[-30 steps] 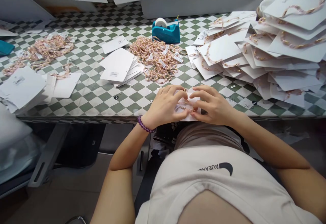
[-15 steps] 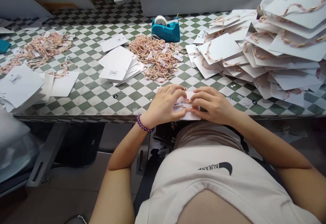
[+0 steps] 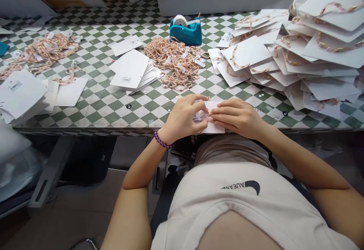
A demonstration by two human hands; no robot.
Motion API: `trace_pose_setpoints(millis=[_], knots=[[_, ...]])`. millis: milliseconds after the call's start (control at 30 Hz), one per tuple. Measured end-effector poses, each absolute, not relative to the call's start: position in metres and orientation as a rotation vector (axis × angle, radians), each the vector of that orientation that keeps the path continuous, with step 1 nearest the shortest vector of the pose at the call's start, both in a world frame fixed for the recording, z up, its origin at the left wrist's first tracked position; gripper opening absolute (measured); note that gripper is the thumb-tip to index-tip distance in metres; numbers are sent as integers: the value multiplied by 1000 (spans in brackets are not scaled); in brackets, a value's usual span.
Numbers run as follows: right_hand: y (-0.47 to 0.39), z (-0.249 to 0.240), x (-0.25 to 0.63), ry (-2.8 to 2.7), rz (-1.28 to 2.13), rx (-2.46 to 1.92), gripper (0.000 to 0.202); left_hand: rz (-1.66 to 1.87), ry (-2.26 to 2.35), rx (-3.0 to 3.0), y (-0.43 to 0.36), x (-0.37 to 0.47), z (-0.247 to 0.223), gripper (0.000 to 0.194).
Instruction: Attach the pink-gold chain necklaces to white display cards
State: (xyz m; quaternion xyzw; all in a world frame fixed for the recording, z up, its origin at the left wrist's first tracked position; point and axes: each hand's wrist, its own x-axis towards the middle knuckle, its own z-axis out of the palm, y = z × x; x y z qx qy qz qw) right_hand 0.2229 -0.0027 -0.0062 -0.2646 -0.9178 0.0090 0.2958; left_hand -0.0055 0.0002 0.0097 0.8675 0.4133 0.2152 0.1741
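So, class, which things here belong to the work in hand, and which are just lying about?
Likely in the work:
white card beneath the left hand and right hand
beaded strand between them
pile of beaded strands
stack of white cards
beaded cards at the right

Seemingly just lying about:
teal tape dispenser, untouched
white specks

The desk (image 3: pixel 113 109) is covered in a green-and-white checkered pattern. A teal tape dispenser (image 3: pixel 186 34), loaded with a white roll (image 3: pixel 179 20), is placed toward the back. Translucent plastic (image 3: pixel 17 166) is seen at lower left.
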Motion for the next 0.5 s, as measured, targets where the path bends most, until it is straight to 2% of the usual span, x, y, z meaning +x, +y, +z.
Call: trace_pose_setpoints(millis=[233,500], knots=[[-2,-3,224,-2465,-5,-670,21,800,1202,2339,-2,-5,12,6],[-4,3,220,-2469,-46,-591,24,836,1136,2344,-2,-11,7,14]])
